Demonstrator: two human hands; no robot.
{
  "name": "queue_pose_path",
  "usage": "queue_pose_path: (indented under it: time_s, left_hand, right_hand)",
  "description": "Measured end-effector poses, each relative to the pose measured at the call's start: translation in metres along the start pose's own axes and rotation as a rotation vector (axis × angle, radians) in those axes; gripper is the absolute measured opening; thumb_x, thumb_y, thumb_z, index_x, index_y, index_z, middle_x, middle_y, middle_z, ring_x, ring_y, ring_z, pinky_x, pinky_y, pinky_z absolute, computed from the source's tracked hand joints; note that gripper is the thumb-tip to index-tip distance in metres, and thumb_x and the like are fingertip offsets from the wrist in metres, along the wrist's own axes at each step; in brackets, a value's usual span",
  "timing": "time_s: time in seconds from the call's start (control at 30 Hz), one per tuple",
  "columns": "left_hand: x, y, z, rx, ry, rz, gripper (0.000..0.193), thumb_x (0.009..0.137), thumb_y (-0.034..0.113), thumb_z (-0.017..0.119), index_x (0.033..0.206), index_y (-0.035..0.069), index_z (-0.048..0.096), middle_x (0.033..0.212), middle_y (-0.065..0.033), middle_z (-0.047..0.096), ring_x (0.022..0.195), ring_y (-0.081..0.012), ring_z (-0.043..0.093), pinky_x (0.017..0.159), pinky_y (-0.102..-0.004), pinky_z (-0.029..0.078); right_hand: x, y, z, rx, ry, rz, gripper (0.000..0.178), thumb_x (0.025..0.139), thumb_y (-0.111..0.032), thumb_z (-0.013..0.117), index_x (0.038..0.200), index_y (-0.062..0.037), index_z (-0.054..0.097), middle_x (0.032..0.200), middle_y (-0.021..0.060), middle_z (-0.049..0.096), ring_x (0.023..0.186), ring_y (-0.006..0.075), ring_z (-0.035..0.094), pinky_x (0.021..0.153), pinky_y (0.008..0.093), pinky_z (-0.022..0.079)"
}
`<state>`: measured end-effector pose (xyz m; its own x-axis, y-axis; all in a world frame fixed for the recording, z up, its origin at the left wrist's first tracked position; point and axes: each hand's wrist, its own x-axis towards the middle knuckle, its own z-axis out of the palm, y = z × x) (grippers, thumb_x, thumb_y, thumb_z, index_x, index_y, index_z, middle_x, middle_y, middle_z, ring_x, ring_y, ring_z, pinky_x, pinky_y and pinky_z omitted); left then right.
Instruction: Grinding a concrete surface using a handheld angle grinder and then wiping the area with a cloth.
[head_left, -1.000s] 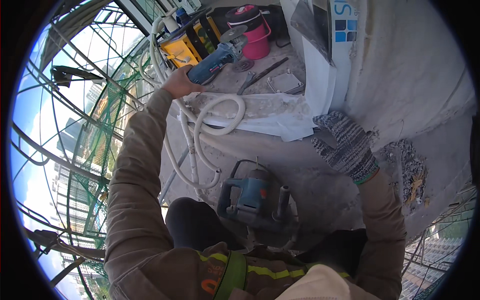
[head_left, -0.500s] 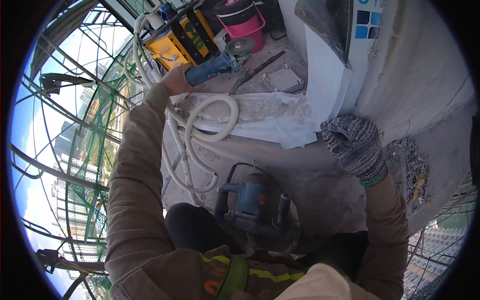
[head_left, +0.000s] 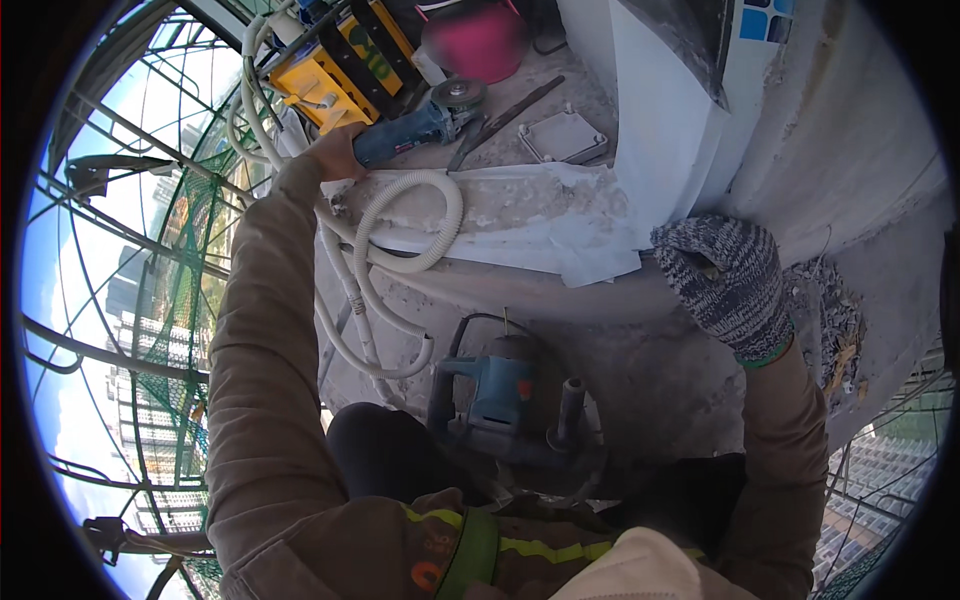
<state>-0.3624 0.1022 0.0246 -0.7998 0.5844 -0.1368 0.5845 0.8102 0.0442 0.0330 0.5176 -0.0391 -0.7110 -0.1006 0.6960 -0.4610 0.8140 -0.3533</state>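
My bare left hand point(head_left: 340, 155) is closed around the rear body of a blue angle grinder point(head_left: 400, 138), whose disc points away to the right. The grinder lies low over the concrete ledge, just in front of a yellow box-shaped unit point(head_left: 345, 65). My right hand point(head_left: 725, 285), in a grey speckled knit glove, is curled beside the edge of white sheeting point(head_left: 600, 262); whatever it may hold is hidden. Between my knees a larger blue power tool with a side handle point(head_left: 505, 390) rests on the floor.
A pale corrugated hose point(head_left: 450, 225) loops over the ledge. Behind it lie a dark flat bar point(head_left: 520, 112) and a square lid point(head_left: 565, 135), with a pink bucket point(head_left: 480, 45) farther back. Rubble point(head_left: 845, 330) sits at right. Scaffold poles and green netting point(head_left: 190, 270) border the left drop.
The whole view has shifted slightly. My left hand keeps hold of the angle grinder, and my gloved right hand has moved a little to the right, still curled.
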Motion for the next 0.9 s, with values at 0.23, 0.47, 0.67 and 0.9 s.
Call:
queue_pose_path:
  time_s: [0.23, 0.47, 0.67, 0.9]
  left_hand:
    - [0.006, 0.015, -0.016, 0.099, -0.288, -0.17, 0.094, 0.061, 0.015, 0.087, 0.144, 0.006, 0.044, 0.133, -0.0196, 0.061, 0.121, -0.0336, 0.062, 0.106, -0.0407, 0.049]
    - [-0.002, 0.017, -0.016, 0.083, -0.289, -0.065, 0.098, 0.064, 0.017, 0.087, 0.149, 0.005, 0.04, 0.136, -0.0206, 0.059, 0.127, -0.0329, 0.059, 0.112, -0.04, 0.046]
    - [-0.02, 0.025, -0.013, 0.111, 0.012, -0.016, 0.089, 0.07, 0.014, 0.086, 0.149, 0.006, 0.045, 0.133, -0.0211, 0.058, 0.128, -0.0378, 0.057, 0.111, -0.0432, 0.047]
    - [-0.12, 0.182, 0.022, -0.186, 0.628, 0.332, 0.019, 0.094, 0.006, 0.068, 0.113, 0.003, 0.069, 0.106, -0.0122, 0.065, 0.098, -0.0264, 0.062, 0.088, -0.0389, 0.051]
  right_hand:
    - [0.001, -0.001, 0.002, 0.039, 0.018, 0.006, 0.013, 0.084, -0.008, 0.079, 0.097, -0.0078, 0.076, 0.096, 0.0087, 0.077, 0.088, 0.0275, 0.074, 0.079, 0.0405, 0.058]
    - [-0.001, 0.002, 0.0, 0.02, 0.013, 0.007, 0.015, 0.083, -0.009, 0.08, 0.099, -0.0085, 0.077, 0.095, 0.0073, 0.077, 0.089, 0.0276, 0.074, 0.079, 0.0397, 0.058]
    - [-0.003, 0.006, -0.006, 0.038, -0.049, -0.059, 0.018, 0.091, -0.016, 0.075, 0.108, -0.01, 0.078, 0.104, 0.0053, 0.076, 0.095, 0.0253, 0.072, 0.084, 0.0404, 0.057]
    - [-0.094, 0.083, -0.063, 0.663, -0.493, 0.354, 0.027, 0.098, -0.024, 0.07, 0.111, -0.0013, 0.075, 0.106, 0.0103, 0.076, 0.099, 0.0235, 0.072, 0.091, 0.0375, 0.057]
